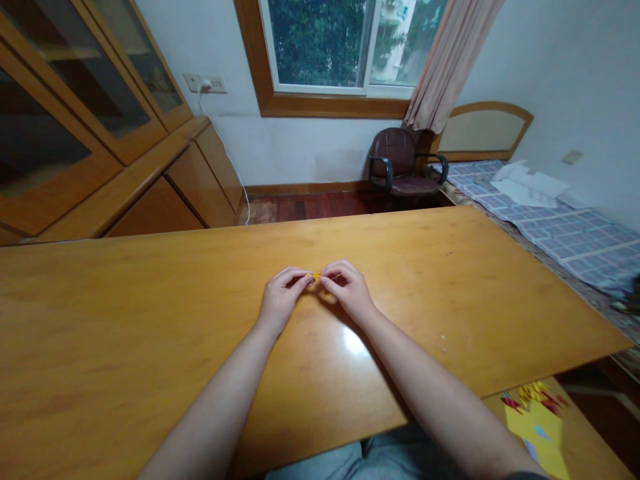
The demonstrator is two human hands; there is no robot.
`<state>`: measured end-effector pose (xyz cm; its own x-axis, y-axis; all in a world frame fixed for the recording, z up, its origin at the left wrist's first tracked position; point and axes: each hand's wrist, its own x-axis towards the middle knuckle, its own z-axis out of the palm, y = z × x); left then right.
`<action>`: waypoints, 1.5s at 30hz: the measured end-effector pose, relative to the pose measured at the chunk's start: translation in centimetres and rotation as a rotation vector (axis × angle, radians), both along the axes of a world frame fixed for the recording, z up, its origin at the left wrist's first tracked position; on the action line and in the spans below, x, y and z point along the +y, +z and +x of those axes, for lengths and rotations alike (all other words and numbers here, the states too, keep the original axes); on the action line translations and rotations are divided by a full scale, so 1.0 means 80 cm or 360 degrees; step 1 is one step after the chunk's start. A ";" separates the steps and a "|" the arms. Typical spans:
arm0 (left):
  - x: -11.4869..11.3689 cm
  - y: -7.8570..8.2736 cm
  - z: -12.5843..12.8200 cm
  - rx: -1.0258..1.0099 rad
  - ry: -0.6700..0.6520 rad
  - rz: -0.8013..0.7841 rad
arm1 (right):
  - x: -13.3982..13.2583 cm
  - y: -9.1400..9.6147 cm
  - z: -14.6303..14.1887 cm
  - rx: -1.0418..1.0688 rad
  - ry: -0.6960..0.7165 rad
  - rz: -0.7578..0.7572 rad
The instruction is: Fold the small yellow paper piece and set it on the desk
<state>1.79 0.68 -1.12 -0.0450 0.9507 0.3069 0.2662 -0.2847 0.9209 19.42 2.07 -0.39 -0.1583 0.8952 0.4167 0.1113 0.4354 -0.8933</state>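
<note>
Over the middle of the wooden table (150, 320), my left hand (281, 300) and my right hand (351, 291) meet fingertip to fingertip. Between them is a small yellow piece (317, 275), thin and narrow, pinched from both sides by thumbs and fingers. A dark reddish bit shows by the left fingertips, too small to make out. Most of the yellow piece is hidden by the fingers, so its kind and material cannot be told. Both hands are closed in a pinch, just above the tabletop.
Below the table's right front edge, a lower surface holds a yellow sheet (537, 430) with several yellow and red pieces (535, 393). A brown armchair (397, 160) stands beyond the table, a bed (560, 227) at right, wooden cabinets (150, 193) at left.
</note>
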 end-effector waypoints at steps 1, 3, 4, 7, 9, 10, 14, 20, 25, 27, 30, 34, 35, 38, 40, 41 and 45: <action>0.000 0.001 0.000 0.0004 0.0002 0.0010 | 0.000 0.001 0.000 -0.0012 -0.0006 0.0009; -0.002 0.003 0.001 0.0008 0.0008 0.0018 | 0.000 0.001 0.000 -0.0034 -0.0027 0.0007; -0.002 0.004 0.001 0.0008 0.0009 0.0018 | 0.000 0.001 0.000 -0.0043 -0.0042 -0.0001; -0.003 0.007 0.002 0.0010 -0.0003 0.0024 | 0.001 -0.001 0.001 -0.0062 -0.0076 -0.0007; -0.003 0.008 0.002 0.0028 -0.0014 0.0035 | 0.002 -0.004 0.000 -0.0068 -0.0058 0.0002; -0.003 0.008 0.003 0.0040 -0.0014 0.0036 | 0.002 -0.005 0.000 -0.0070 -0.0043 0.0005; -0.002 0.006 0.002 0.0078 -0.0026 0.0002 | 0.004 -0.010 0.000 -0.0090 -0.0029 0.0007; -0.001 0.002 0.000 0.0132 -0.0069 -0.0005 | 0.007 -0.015 0.003 -0.0184 -0.0037 0.0055; -0.001 0.002 -0.001 0.0177 -0.0033 -0.0008 | 0.008 -0.019 0.002 -0.0282 -0.0036 0.0142; 0.000 0.001 -0.001 0.0175 -0.0014 -0.0026 | 0.007 -0.020 0.000 -0.0289 -0.0033 0.0154; 0.001 -0.002 -0.002 0.0153 0.0003 -0.0041 | 0.007 -0.021 -0.001 -0.0283 -0.0031 0.0171; 0.001 -0.005 -0.003 0.0104 -0.0009 -0.0065 | 0.006 -0.021 -0.002 -0.0293 -0.0088 0.0177; 0.001 -0.005 -0.002 0.0094 -0.0011 -0.0070 | 0.005 -0.021 -0.002 -0.0293 -0.0097 0.0174; 0.000 -0.005 0.000 0.0066 -0.0011 -0.0098 | 0.005 -0.020 -0.002 -0.0270 -0.0088 0.0165; 0.000 -0.005 0.001 0.0058 -0.0006 -0.0109 | 0.005 -0.021 -0.002 -0.0252 -0.0075 0.0157; 0.000 -0.004 0.002 0.0068 -0.0005 -0.0105 | 0.005 -0.022 -0.002 -0.0252 -0.0074 0.0154; 0.002 -0.004 0.003 0.0171 -0.0021 -0.0064 | 0.006 -0.026 -0.002 -0.0297 -0.0079 0.0153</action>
